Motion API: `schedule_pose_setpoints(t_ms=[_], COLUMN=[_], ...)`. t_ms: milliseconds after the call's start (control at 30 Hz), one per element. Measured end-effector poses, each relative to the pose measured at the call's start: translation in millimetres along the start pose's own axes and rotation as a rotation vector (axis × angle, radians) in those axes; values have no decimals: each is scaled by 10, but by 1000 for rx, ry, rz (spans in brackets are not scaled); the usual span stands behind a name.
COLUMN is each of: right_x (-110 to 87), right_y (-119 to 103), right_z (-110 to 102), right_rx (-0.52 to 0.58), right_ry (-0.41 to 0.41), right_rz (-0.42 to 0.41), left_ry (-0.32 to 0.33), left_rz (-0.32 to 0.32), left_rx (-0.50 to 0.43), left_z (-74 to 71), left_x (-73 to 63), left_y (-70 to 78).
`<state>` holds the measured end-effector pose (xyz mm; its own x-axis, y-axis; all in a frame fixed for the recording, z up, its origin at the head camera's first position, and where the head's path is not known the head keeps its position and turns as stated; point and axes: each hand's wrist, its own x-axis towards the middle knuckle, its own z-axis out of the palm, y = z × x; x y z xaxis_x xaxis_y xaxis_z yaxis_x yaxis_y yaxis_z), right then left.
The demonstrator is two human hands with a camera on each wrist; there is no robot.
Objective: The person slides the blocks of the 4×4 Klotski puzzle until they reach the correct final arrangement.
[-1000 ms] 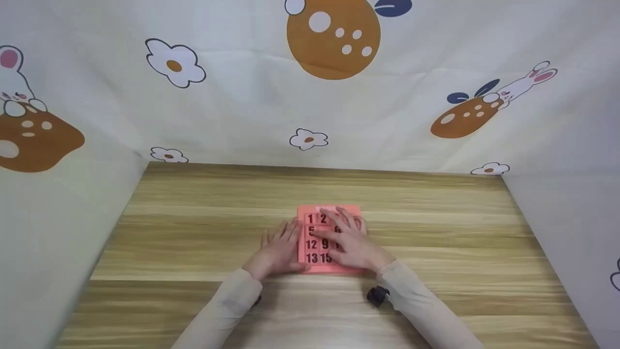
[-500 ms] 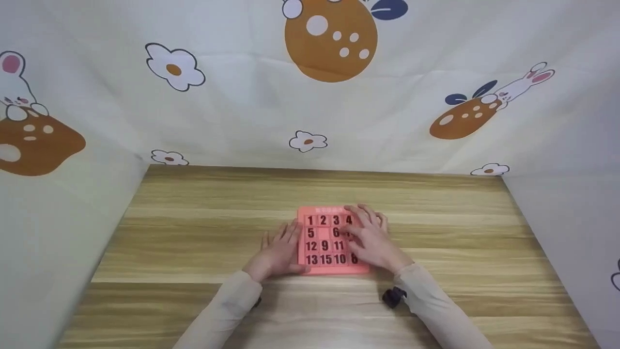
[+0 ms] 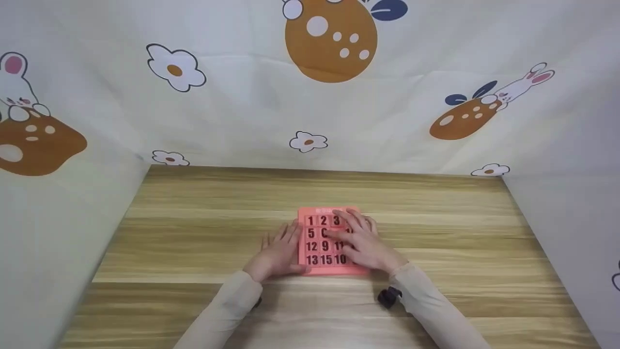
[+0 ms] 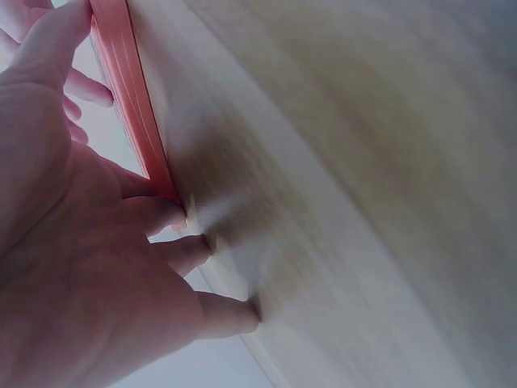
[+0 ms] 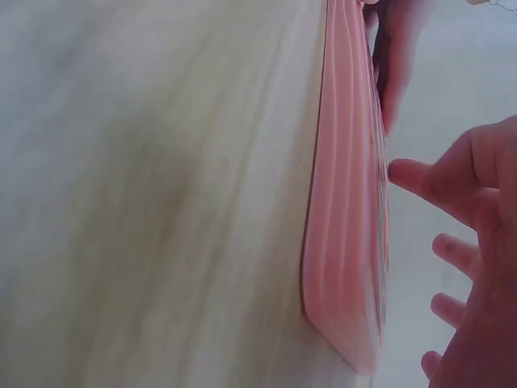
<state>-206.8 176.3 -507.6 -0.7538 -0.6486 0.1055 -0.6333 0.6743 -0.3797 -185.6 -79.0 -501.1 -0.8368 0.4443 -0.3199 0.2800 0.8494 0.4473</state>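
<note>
A pink number slide puzzle (image 3: 334,271) lies flat on the table, with black numerals on its pink tiles. Along its left side rests my left hand (image 3: 274,253), fingers straight and the thumb on the lower left corner. In the left wrist view its fingertips touch the table beside the pink frame (image 4: 141,101). My right hand (image 3: 366,245) reaches over the puzzle's right part, its index fingertip on the 6 tile (image 3: 324,233) in the second row, second column. This hand hides several tiles on the right. The right wrist view shows a fingertip (image 5: 408,172) at the puzzle's top face.
The wood-grain table (image 3: 203,194) extends round the puzzle. Pale fabric walls (image 3: 232,106) with printed fruit, rabbits and flowers stand at the back and sides. A small black device (image 3: 388,296) sits at the right wrist.
The 6 tile has slid left one column, into the gap seen half a second ago. My right hand first drew back to the right, then moved left again. The left hand stays put.
</note>
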Motion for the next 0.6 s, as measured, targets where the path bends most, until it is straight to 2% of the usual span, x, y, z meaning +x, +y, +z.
schedule_pose_setpoints(t_ms=[400,500,600], right_x=[-240,-270,-267], right_y=[284,285,258], right_z=[-151,-160,-147], right_rx=[-2,-12,-12], right_ry=[151,164,122], right_rz=[41,61,65], left_ry=[-9,-6,-4], left_rz=[-23,-22,-20], left_rx=[-34,-27,-22], left_z=[9,14,17], left_x=[21,23,26], left_y=[-6,-5,-3])
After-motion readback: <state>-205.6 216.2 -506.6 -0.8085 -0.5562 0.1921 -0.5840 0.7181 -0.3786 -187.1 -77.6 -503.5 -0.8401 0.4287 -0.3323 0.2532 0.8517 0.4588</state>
